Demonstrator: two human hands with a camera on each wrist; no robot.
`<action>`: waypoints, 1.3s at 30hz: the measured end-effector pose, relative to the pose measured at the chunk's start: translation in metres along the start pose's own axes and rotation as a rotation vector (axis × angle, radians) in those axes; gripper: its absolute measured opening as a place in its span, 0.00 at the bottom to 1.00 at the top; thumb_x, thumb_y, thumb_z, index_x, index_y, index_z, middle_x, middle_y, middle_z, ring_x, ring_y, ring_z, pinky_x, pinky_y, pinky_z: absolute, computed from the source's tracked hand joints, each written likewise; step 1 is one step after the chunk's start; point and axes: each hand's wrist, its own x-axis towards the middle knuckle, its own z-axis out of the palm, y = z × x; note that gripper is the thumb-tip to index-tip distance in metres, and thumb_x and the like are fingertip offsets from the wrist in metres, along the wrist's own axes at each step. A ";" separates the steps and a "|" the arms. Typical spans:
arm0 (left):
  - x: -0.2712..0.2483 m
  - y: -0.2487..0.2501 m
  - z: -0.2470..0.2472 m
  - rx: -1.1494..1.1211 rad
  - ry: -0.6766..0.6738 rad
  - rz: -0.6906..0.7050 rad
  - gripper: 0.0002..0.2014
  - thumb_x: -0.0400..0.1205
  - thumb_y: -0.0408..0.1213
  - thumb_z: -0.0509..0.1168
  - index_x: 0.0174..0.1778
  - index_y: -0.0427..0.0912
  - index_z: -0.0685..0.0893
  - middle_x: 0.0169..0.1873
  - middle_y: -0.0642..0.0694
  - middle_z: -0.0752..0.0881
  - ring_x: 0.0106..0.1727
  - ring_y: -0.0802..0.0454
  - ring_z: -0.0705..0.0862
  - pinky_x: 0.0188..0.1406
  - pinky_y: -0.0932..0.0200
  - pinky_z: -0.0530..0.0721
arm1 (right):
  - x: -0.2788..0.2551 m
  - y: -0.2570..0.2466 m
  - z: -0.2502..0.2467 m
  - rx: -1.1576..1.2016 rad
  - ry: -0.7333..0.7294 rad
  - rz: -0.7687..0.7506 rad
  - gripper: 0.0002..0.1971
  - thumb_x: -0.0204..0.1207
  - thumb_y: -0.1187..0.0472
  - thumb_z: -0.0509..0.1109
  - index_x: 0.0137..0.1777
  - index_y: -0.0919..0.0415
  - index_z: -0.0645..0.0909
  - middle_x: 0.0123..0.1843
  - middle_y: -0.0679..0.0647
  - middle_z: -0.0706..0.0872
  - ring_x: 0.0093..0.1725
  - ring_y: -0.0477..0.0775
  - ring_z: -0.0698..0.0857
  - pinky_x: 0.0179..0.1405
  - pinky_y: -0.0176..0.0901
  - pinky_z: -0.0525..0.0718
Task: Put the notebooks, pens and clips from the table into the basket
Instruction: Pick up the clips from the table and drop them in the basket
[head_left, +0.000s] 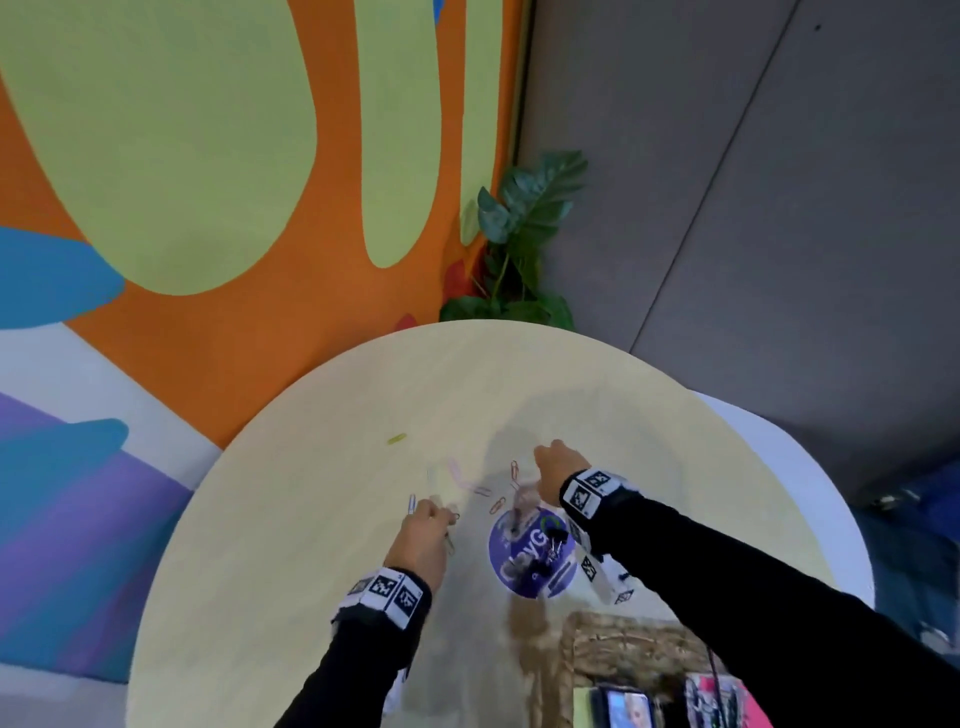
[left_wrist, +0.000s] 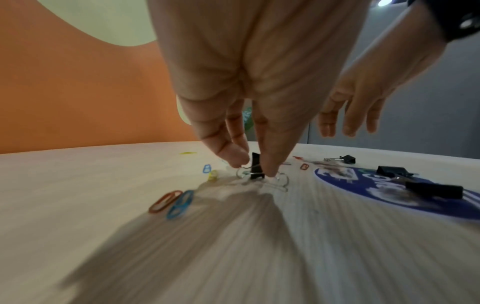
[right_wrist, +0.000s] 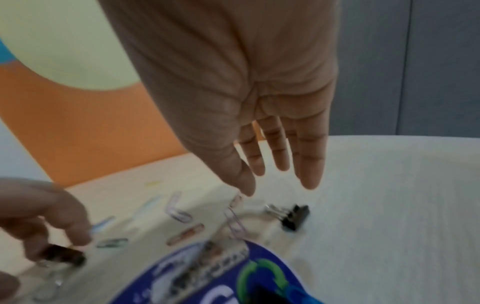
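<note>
Round pale wooden counter (head_left: 322, 519), clips scattered. Left hand (left_wrist: 241, 115) pinching small black binder clip (left_wrist: 255, 165) by stiff body: light, springy. Right hand (right_wrist: 259, 127) spread, empty.

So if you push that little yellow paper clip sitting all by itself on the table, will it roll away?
Probably not. The yellow paper clip looks flat and thin, lying on the smooth table, so it would likely slide rather than roll. It seems very light, so a small nudge may send it skidding. Lying so flat, it may be fiddly to pinch up.
</note>
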 end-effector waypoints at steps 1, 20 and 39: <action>0.001 -0.003 0.003 -0.004 0.009 0.002 0.16 0.78 0.25 0.59 0.59 0.38 0.83 0.56 0.39 0.80 0.50 0.44 0.82 0.50 0.58 0.77 | 0.008 0.004 0.005 0.009 -0.013 0.038 0.23 0.77 0.58 0.68 0.68 0.66 0.69 0.69 0.65 0.70 0.65 0.67 0.79 0.57 0.52 0.79; -0.070 0.023 -0.028 -0.401 0.127 -0.089 0.03 0.76 0.31 0.70 0.40 0.42 0.89 0.33 0.50 0.87 0.37 0.45 0.88 0.55 0.52 0.83 | -0.065 0.041 -0.053 0.157 0.211 -0.053 0.09 0.71 0.65 0.72 0.48 0.68 0.87 0.52 0.64 0.88 0.54 0.64 0.85 0.44 0.44 0.77; -0.172 0.093 -0.041 -0.389 -0.127 0.192 0.04 0.75 0.36 0.72 0.35 0.48 0.87 0.29 0.54 0.91 0.38 0.63 0.87 0.34 0.79 0.76 | -0.246 0.047 0.130 -0.078 -0.507 -0.196 0.09 0.75 0.70 0.68 0.52 0.72 0.86 0.54 0.67 0.88 0.45 0.61 0.82 0.46 0.50 0.81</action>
